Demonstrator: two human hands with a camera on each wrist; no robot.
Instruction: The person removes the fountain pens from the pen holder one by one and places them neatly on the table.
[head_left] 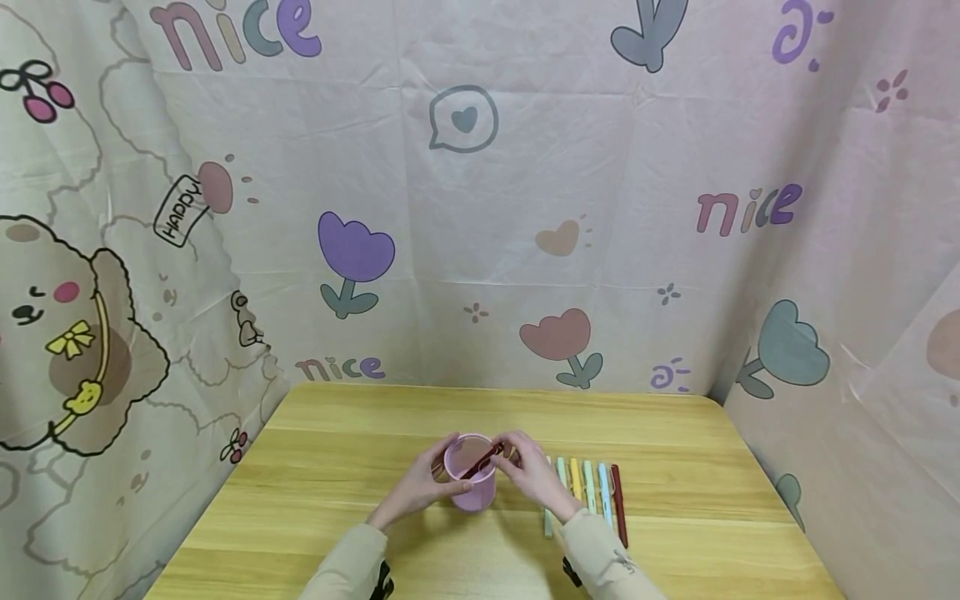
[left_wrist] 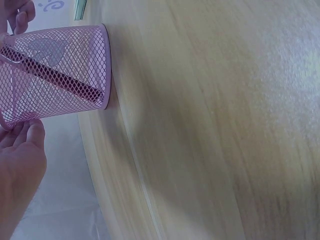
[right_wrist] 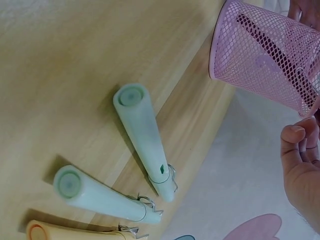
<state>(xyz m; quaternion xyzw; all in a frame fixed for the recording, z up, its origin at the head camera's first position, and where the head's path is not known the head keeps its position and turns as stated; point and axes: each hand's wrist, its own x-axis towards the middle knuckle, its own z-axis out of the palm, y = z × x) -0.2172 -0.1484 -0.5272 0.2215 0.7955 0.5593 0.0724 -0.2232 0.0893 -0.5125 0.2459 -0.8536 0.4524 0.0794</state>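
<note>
**Two hands at the pink mesh cup, a dark red pen leaning inside**

A pink mesh cup [head_left: 472, 482] stands upright on the wooden table [head_left: 360, 433], a little left of the middle and near the front edge. The person's left hand [head_left: 420, 487] curves round its left side, fingers and thumb wrapped against the mesh, holding it. The left wrist view shows the thumb [left_wrist: 31, 137] lying close under the cup's wall.

A dark red pen [head_left: 482, 461] leans at a slant inside the cup, its lower end on the base and its upper end at the right rim. The right hand [head_left: 534, 477] is at that rim, fingertips bunched over the pen's top. Whether they pinch the pen or only hover at it I cannot tell from here; the right wrist view shows just loosely curled fingers [right_wrist: 299, 150] beside the cup.

Just right of that hand lies a row of pens on the table: pale green ones [right_wrist: 142, 132], a yellow one [head_left: 575, 477], a light blue one [head_left: 603, 492], and a dark red one [head_left: 618, 500] on the far end, side by side, pointing away.
</note>
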